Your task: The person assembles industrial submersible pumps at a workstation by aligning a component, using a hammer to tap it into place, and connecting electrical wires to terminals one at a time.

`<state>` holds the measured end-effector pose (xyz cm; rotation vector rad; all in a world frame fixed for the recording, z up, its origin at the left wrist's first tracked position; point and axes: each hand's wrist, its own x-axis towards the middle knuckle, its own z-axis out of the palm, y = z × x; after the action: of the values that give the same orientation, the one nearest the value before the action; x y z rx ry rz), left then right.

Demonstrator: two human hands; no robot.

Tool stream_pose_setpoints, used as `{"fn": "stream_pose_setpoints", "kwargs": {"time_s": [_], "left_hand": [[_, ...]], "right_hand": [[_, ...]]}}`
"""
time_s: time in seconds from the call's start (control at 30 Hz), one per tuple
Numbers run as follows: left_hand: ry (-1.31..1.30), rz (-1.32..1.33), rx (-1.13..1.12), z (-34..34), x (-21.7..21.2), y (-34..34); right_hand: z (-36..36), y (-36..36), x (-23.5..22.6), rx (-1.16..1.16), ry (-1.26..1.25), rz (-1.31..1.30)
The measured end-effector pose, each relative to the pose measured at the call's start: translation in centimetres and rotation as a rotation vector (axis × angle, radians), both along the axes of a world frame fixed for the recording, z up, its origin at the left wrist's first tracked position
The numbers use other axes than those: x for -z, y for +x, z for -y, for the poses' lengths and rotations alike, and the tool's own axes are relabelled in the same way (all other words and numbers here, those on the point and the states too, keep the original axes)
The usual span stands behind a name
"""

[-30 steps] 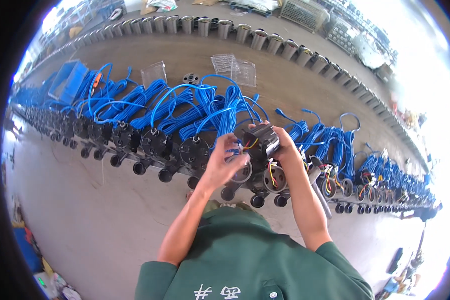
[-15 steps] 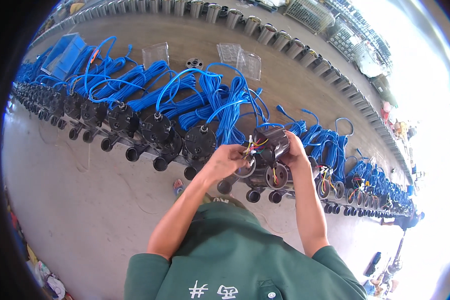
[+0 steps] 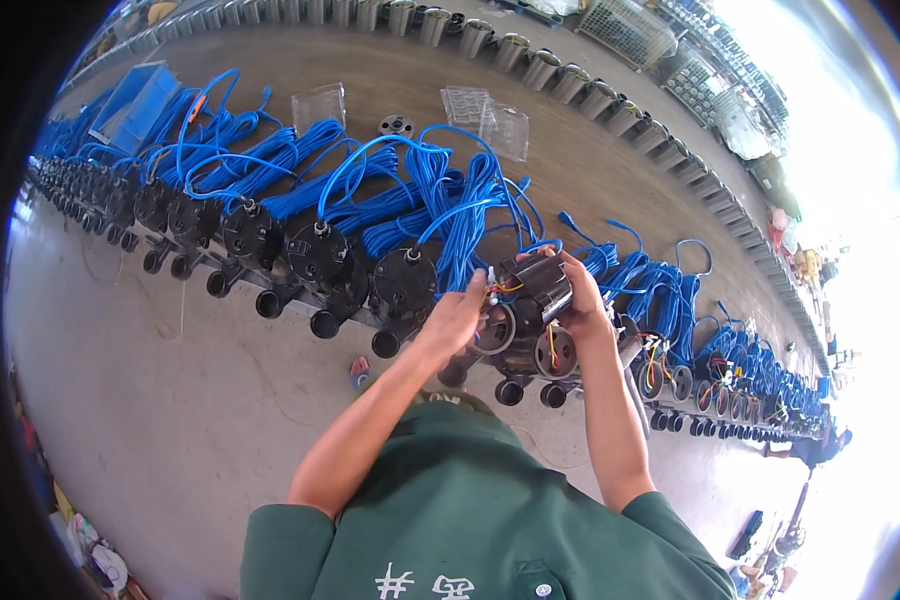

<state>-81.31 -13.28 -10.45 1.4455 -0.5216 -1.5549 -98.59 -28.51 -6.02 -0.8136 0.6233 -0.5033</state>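
Note:
A long row of black pump-like units with coiled blue cables runs across a workbench. My right hand grips a black cylindrical part of one open unit, lifted slightly above the row. My left hand pinches small coloured wires coming out of that part, just left of it. Below them stand open round housings with red and yellow wires inside. My forearms come up from green sleeves at the lower edge.
A blue bin sits at the far left end. Clear plastic trays and a small black disc lie behind the cables. A row of grey cylinders lines the back. More open units continue to the right.
The view has shifted a little to the left along the row. Both hands stay on the same unit, the right one now holding the black part slightly higher and tilted.

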Motion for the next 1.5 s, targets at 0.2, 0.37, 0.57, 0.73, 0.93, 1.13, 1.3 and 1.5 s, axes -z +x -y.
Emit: {"fn": "stream_pose_setpoints", "kwargs": {"time_s": [0.2, 0.37, 0.57, 0.73, 0.93, 1.13, 1.3, 1.5], "left_hand": [[-0.057, 0.399, -0.148, 0.5, -0.2, -1.9], [-0.091, 0.345, -0.184, -0.5, -1.2, -2.6], [-0.366, 0.855, -0.164, -0.6, -0.1, -3.9], [-0.505, 1.131, -0.134, -1.3, 2.9, -3.6], [-0.684, 1.288, -0.095, -1.4, 3.7, -2.7], [-0.543, 0.912, -0.403, -2.7, 5.3, -4.4], [-0.467, 0.987, -0.342, -3.1, 6.6, -5.8], [-0.527, 1.004, -0.255, -3.6, 6.0, -4.8]], "right_hand": [[-0.5, -1.1, 0.1, 0.002, 0.037, -0.029], [-1.0, -1.7, 1.0, 0.021, 0.092, 0.031], [-0.9, -1.5, 1.5, 0.082, -0.124, -0.224], [-2.7, -0.6, 1.9, 0.177, -0.250, -0.177], [-3.8, 0.7, 2.8, 0.253, -0.702, -0.467], [-4.5, 1.1, 3.4, 0.286, -0.799, -0.581], [-4.4, 0.5, 4.5, 0.297, -0.765, -0.566], [-4.9, 0.4, 4.7, 0.336, -0.584, -0.431]]}}
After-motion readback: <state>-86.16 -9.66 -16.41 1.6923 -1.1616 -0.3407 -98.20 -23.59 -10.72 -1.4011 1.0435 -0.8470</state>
